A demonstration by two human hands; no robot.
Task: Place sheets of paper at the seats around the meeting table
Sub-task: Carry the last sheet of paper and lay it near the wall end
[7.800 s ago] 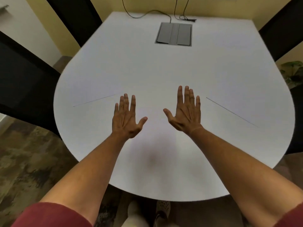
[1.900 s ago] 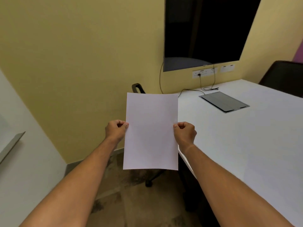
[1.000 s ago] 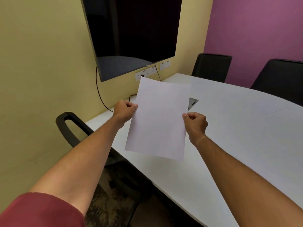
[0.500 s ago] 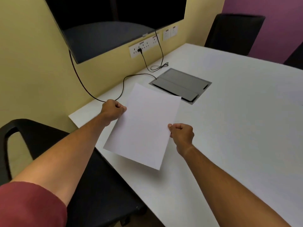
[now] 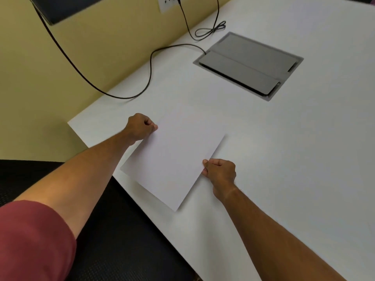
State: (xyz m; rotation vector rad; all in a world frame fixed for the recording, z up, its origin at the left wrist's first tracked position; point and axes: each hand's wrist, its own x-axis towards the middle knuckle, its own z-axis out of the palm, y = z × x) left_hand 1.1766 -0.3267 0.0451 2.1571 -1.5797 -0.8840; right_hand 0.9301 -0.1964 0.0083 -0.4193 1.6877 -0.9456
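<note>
Pinching the sheet of paper (image 5: 172, 159) by opposite edges, left hand (image 5: 140, 127) and right hand (image 5: 220, 172) hold it low over the table (image 5: 284, 159) edge before the chair (image 5: 121, 240), where uneven release could slide it off

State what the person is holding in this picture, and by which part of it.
One sheet of paper, pinched at its two long side edges: the left hand near the far left edge, the right hand on the right edge.
</note>
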